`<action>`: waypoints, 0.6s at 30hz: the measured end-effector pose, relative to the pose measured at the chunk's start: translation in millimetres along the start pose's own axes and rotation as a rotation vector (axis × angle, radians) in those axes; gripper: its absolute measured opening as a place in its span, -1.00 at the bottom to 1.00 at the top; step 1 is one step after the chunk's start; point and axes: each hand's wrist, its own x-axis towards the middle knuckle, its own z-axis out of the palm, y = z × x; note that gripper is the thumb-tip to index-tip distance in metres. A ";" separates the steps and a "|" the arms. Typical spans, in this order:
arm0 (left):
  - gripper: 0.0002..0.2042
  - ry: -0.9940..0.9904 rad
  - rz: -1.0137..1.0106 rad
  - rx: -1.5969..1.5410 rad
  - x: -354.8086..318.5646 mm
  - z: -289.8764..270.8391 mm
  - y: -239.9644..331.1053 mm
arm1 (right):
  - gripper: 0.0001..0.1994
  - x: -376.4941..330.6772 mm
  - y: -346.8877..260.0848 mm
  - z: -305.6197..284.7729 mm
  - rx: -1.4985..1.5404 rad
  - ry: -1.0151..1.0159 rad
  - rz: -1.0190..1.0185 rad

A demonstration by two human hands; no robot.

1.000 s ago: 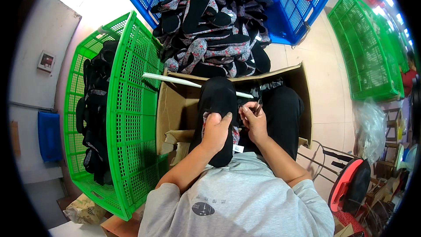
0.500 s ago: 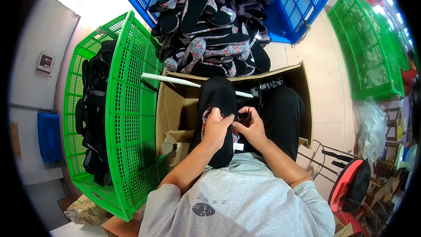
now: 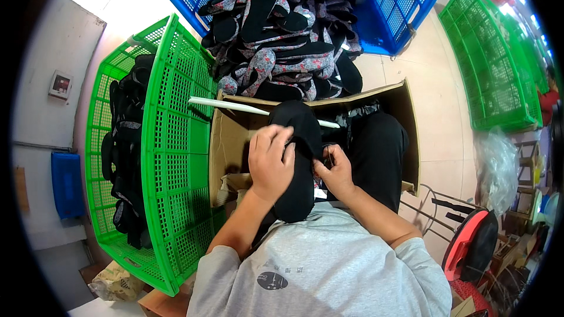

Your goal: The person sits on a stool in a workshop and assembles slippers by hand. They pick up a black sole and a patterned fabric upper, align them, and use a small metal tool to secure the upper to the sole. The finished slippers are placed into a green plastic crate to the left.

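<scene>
Shirt: grey sweatshirt fills the 6 o'clock edge, both forearms rising from it.
Left hand: left hand lies curled over the black shoe sole, fingers closed across its upper face.
Right hand: right hand pinches the sole's edge at 3 o'clock of it, fingers closed; what else it grips cannot be told.
Sole: upright over the lap, toe toward 12 o'clock, above the cardboard box.
Stick: white rod crosses the box top.
Left crate: green crate at 9 o'clock holds dark soles.
Far crate: blue crate at 12 o'clock, floral and black soles heaped before it.
</scene>
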 end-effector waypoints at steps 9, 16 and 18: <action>-0.71 -0.107 -0.078 -0.140 -12.7 20.1 -33.6 | -0.78 0.0 -20.3 -3.9 0.057 -0.031 0.078; -0.70 0.035 0.025 0.009 -21.8 17.5 -38.2 | -0.78 0.0 -19.3 -7.7 -0.064 0.008 0.053; -0.70 0.062 0.031 0.048 -25.4 17.3 -38.6 | -0.77 -0.4 -18.0 -6.1 -0.093 0.010 0.037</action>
